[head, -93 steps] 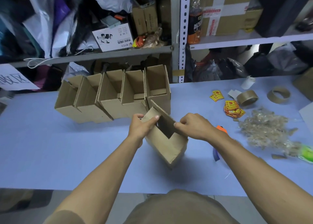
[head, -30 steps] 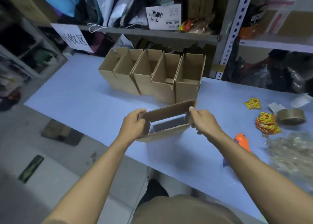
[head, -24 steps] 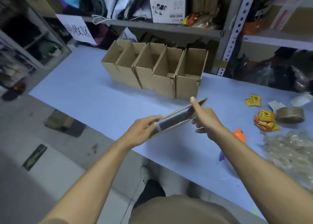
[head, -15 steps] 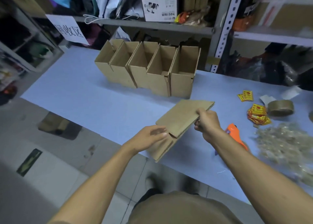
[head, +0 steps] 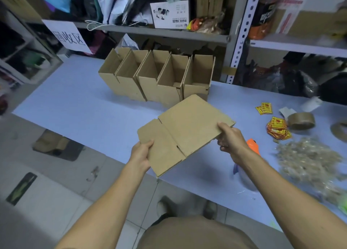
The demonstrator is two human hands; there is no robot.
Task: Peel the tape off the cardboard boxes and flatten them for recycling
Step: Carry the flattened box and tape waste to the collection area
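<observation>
Item: flattened box (head: 185, 131), one piece, collapsed to a flat panel with its flaps splayed. You hold it level in the air over the near edge of the surface (head: 75, 105), clear of everything beneath. Your left hand (head: 141, 154) grips the near left flap, thumb on top, fingers curled under. Your right hand (head: 230, 138) pinches the far right corner the same way. Holding it at opposite ends likely keeps the panel from springing open again and leaves it ready to be laid down.

Item: upright boxes (head: 157, 79), a row of five at the back of the surface, touching side by side, top flaps raised. Their open mouths face you; the insides show bare cardboard, apart from a folded flap low in two of them. By judgement, these still await flattening.

Item: heap of peeled tape (head: 308, 160), right side, crumpled and clear.

Item: brown tape roll (head: 300, 121), beside yellow stickers (head: 277, 128).

Item: orange cutter (head: 253, 145), partly hidden behind your right wrist.
</observation>
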